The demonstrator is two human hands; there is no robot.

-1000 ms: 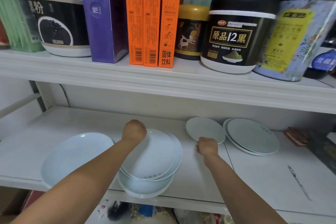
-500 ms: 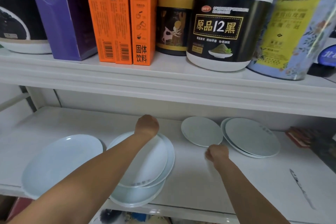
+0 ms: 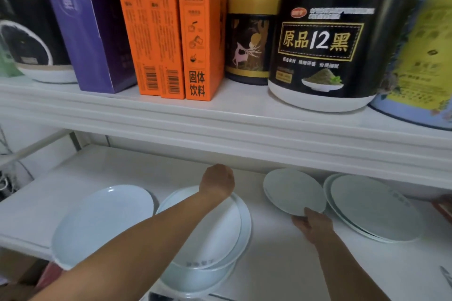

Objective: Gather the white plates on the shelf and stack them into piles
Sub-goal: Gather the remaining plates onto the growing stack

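The right grip (image 3: 311,223) pinches the near rim of a small plate (image 3: 293,190); the left grip (image 3: 217,182) rests curled on the plate stack (image 3: 220,239), whether clamped I cannot tell.

Plate pile (image 3: 215,234) — left of single plate (image 3: 293,190)

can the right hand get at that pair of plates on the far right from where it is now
Probably yes. The right hand is at the near edge of the small plate, and the pair of plates lies just beside it on the same shelf, with nothing between them. The shelf above leaves little headroom.
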